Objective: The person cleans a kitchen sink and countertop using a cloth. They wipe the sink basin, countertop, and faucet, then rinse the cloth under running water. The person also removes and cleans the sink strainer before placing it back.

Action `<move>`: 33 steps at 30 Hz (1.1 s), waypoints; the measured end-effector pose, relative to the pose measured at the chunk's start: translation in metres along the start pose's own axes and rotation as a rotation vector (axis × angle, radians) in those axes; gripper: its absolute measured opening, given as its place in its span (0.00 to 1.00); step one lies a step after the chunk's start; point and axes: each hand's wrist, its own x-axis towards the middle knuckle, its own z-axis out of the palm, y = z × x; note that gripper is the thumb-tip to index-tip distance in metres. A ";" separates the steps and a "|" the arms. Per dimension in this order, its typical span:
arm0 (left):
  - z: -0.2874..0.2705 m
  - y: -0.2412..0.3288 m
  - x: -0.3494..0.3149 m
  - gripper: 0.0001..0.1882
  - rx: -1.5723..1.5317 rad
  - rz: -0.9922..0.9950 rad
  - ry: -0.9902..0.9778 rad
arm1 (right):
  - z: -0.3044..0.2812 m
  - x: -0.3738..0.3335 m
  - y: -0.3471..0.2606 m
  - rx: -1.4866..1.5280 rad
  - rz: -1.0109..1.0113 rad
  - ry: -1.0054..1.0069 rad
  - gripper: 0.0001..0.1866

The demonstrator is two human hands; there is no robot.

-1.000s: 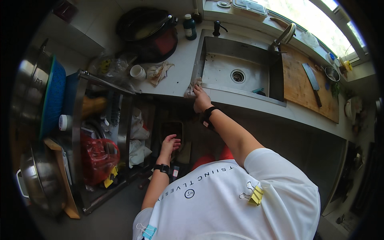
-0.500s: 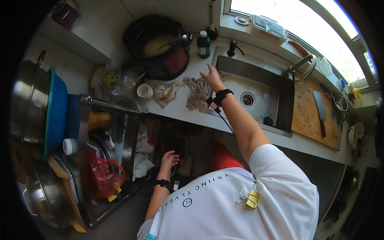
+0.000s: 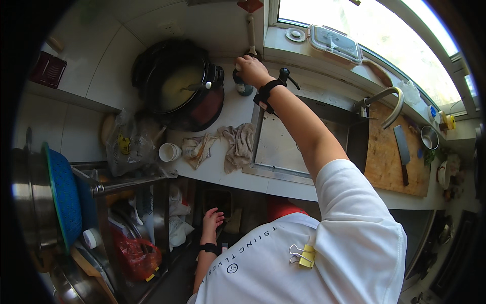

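At the back of the counter, left of the sink, my right hand (image 3: 252, 70) is closed round the top of a dark green bottle (image 3: 244, 89). The bottle stands upright, and its white cap is mostly hidden by my fingers. My left hand (image 3: 212, 221) hangs low in front of the counter's edge, fingers stretched and nothing in it. Beside the bottle sits a dark pot (image 3: 207, 109) holding pale liquid and a ladle (image 3: 197, 86). Two crumpled cloths, a greyish one (image 3: 238, 147) and a stained one (image 3: 198, 150), lie nearer me.
A steel sink (image 3: 273, 147) with a curved faucet (image 3: 395, 104) is on the right. Beyond it, a cleaver (image 3: 402, 149) rests on a wooden cutting board (image 3: 377, 162). White cups (image 3: 169, 152) and a plastic bag (image 3: 126, 144) stand left, above a metal rack (image 3: 126, 186).
My right hand has moved from above the sink's left edge to the bottle and closed on its top. The view has shifted; my left hand still hangs low.
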 end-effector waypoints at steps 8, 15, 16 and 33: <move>0.003 0.015 0.006 0.17 0.022 0.035 -0.021 | -0.029 -0.015 0.010 0.045 0.036 0.039 0.17; 0.008 0.012 0.017 0.17 0.048 0.025 -0.032 | -0.121 0.000 0.040 -0.097 -0.008 0.211 0.17; 0.009 0.011 0.017 0.17 0.042 0.020 -0.033 | -0.136 0.009 0.046 -0.146 0.007 0.224 0.17; 0.007 -0.013 0.016 0.17 -0.008 -0.053 0.051 | -0.140 0.139 0.133 -0.184 0.046 0.534 0.22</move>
